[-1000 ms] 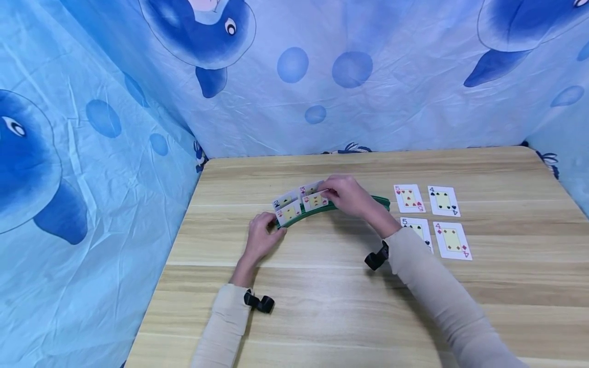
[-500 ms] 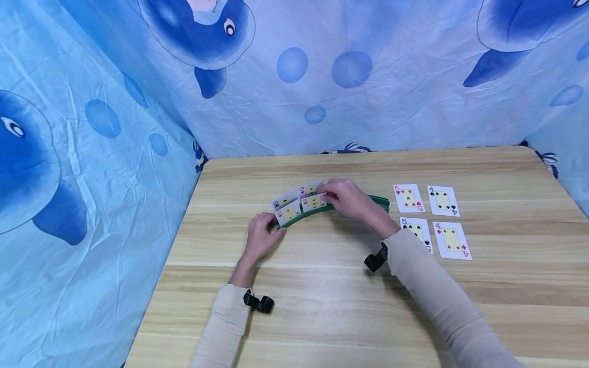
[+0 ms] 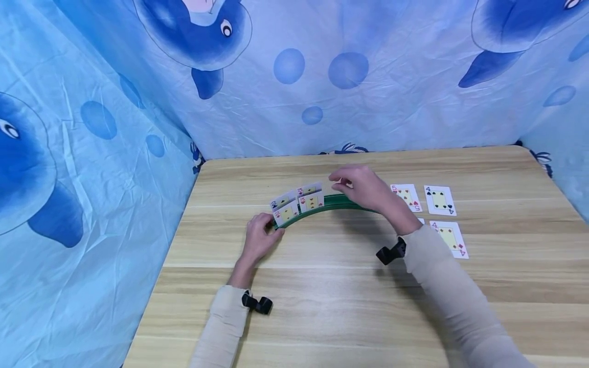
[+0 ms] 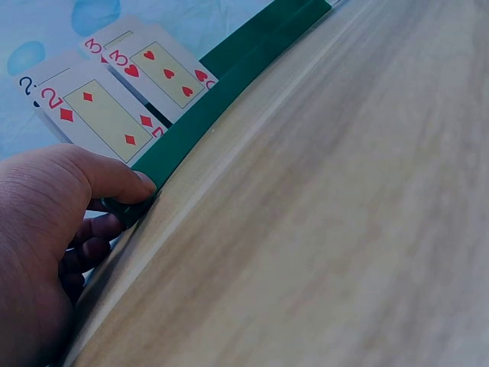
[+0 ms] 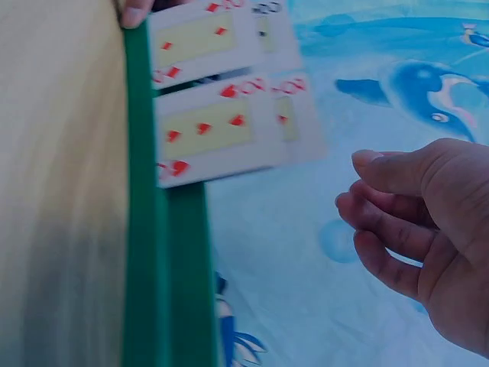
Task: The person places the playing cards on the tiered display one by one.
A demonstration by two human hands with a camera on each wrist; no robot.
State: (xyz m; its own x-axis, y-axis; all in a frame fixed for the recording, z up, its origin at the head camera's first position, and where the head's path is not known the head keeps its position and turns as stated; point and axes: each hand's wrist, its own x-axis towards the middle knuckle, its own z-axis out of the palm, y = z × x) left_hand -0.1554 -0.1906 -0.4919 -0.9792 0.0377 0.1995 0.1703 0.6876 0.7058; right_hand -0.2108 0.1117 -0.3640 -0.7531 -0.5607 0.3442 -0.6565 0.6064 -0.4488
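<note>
- Pinching the left end of the curved green rack (image 3: pixel 342 200) in head view: left hand (image 3: pixel 259 237). Rack is resting on the worktop (image 3: pixel 322 312).
- Head view, rack's left part: two of diamonds (image 3: pixel 286 213) and three of hearts (image 3: pixel 311 202) are standing in front; black two (image 3: pixel 282 199) and red three (image 3: pixel 309 189) are standing behind.
- Head view, other side: right hand (image 3: pixel 363 187) is hovering over the rack's right part, fingers loosely bent, holding nothing. Five of hearts (image 3: pixel 407 196), four of spades (image 3: pixel 439 200) and four of diamonds (image 3: pixel 450 238) are lying face up to its right; right arm is mostly hiding a fourth card (image 3: pixel 421 221).
- Left wrist view: left thumb is pressing the rack's end, fingers curling round behind it; two of diamonds is standing nearest.
- Right wrist view: right hand is hanging apart from rack and cards, touching nothing. Blue printed sheet (image 5: pixel 275 245) is showing behind.
</note>
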